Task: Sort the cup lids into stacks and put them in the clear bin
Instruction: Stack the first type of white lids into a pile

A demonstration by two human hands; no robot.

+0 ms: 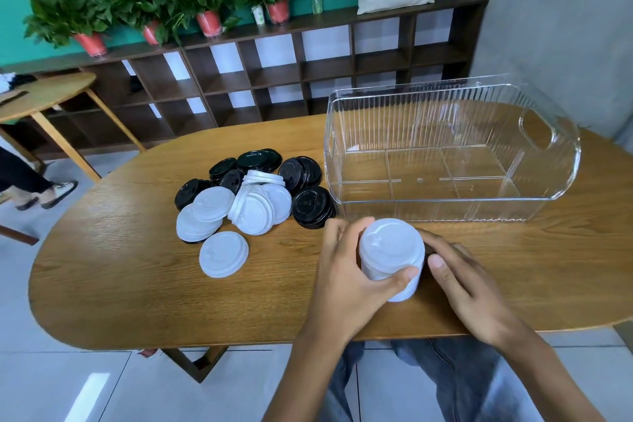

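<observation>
Both hands reach in from the near edge: left hand (346, 271) curls around a stack of white lids (390, 259) standing on the table (120, 284), right hand (459, 279) rests open beside it, thumb nearly touching. Clear bin (452, 147) sits just behind; loose lids (246, 195) lie left.

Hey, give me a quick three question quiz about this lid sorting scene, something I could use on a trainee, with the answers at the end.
1. True or false: the clear bin already holds lids.
2. Which colour is the stack of lids between the left hand and right hand: A black, B white, C green?
3. Fill in: the loose pile of lids lies to the ____ of the bin.

Key: 1 false; 2 B; 3 left.
</observation>
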